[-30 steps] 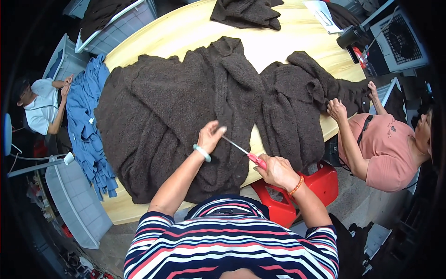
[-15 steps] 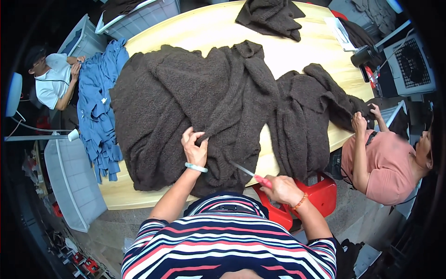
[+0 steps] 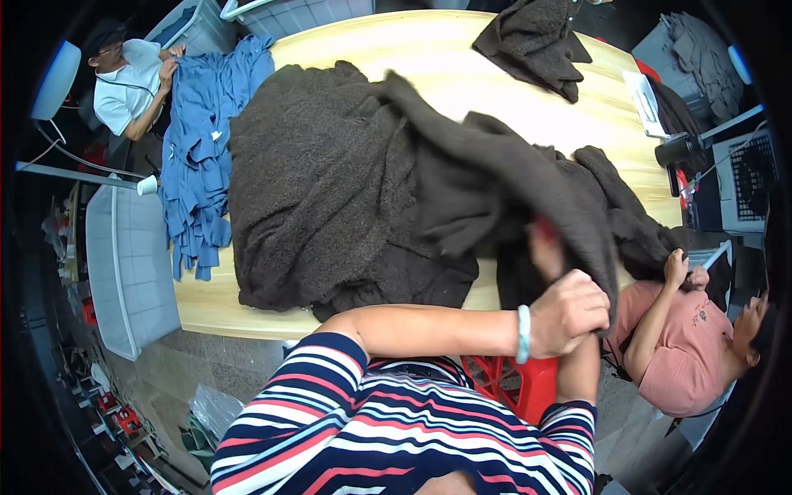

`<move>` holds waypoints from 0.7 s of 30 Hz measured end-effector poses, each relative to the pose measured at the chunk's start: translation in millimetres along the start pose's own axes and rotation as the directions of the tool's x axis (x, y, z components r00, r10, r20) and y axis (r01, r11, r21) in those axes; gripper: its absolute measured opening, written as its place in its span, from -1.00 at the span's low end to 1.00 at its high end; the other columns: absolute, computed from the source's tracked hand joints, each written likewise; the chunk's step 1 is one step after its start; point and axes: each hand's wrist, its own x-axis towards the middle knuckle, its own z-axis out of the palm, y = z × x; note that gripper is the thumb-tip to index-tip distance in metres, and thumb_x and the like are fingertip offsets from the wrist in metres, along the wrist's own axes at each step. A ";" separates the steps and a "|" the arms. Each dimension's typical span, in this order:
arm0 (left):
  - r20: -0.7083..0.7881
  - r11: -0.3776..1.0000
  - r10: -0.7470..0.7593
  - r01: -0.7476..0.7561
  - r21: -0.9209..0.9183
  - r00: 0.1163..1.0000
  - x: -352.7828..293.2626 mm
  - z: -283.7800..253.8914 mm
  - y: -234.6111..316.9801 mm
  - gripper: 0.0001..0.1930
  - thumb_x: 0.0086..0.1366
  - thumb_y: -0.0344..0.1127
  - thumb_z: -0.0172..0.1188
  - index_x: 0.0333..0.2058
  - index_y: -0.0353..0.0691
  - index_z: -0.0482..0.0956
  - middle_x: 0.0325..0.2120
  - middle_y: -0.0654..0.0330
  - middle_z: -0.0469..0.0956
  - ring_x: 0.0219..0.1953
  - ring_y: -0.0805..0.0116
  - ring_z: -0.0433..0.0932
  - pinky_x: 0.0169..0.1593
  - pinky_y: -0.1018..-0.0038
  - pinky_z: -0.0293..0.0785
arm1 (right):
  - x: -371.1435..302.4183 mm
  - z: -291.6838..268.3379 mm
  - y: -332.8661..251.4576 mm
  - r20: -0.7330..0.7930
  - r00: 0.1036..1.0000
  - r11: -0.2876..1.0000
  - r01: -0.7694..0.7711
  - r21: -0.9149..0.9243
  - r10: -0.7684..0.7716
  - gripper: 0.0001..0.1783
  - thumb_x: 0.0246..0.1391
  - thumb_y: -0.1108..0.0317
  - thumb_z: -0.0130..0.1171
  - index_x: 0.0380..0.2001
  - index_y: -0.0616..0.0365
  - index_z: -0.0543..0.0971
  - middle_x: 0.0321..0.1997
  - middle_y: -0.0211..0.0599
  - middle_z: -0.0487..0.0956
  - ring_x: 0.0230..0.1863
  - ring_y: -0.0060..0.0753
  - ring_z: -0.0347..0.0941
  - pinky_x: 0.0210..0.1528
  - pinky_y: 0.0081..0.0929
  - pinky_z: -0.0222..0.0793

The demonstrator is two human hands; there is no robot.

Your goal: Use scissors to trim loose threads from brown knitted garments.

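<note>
Closed in a fist, my left hand grips the edge of a dark brown knit garment near the table's front edge. The garment is stretched to the right and partly blurred by motion. Behind the fist, my smeared right hand reaches up against the cloth. A red handle shows at its fingers; the tool's metal part cannot be seen. To the left lies a large heap of brown knit garments. Another brown knit piece lies at the right, partly covered.
At the right, a person in a pink shirt handles brown knitwear. A person in white holds blue garments at the left. A plastic bin, a red stool and a folded brown garment surround me.
My left hand has moved right from the heap, pulling a brown garment across the neighbouring pile. The right hand has gone forward, its tool now mostly hidden. The view has shifted.
</note>
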 end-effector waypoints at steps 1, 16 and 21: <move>-0.026 0.998 -0.023 0.025 0.064 0.999 -3.3 -1.4 -10.2 -0.83 -0.07 -0.47 0.25 -0.41 -0.24 0.55 -0.37 0.14 0.55 -0.17 0.18 0.55 -0.05 0.26 0.37 | 36.2 -51.8 -16.6 0.031 0.995 0.586 0.082 -0.806 -0.097 -0.41 0.41 0.01 -0.29 0.27 0.25 0.25 0.30 0.01 0.30 0.33 -0.11 0.19 0.39 -0.27 0.01; -0.255 0.092 -0.592 0.378 0.921 0.765 -187.5 -191.9 -18.7 -0.08 -0.10 -0.29 0.45 0.28 -0.11 0.19 0.15 -0.08 0.18 0.15 -0.10 0.23 0.15 0.13 0.22 | -24.2 -149.0 -43.8 0.590 0.697 0.525 -0.707 0.474 0.407 -0.60 0.17 0.41 0.15 0.08 0.22 0.42 -0.52 -0.41 0.48 -0.56 -0.61 0.40 -0.49 -0.55 0.36; -0.315 0.178 -0.559 0.482 0.858 0.767 -198.4 -239.4 -53.0 -0.44 0.08 -0.36 0.31 0.11 -0.15 0.42 -0.17 0.07 0.44 -0.16 0.04 0.48 -0.12 0.25 0.42 | -10.1 -161.2 -114.3 0.651 0.723 0.656 -0.610 0.445 0.231 -0.44 0.10 0.35 0.16 0.21 -0.08 0.37 -0.17 0.17 0.58 -0.12 0.26 0.52 -0.08 -0.06 0.45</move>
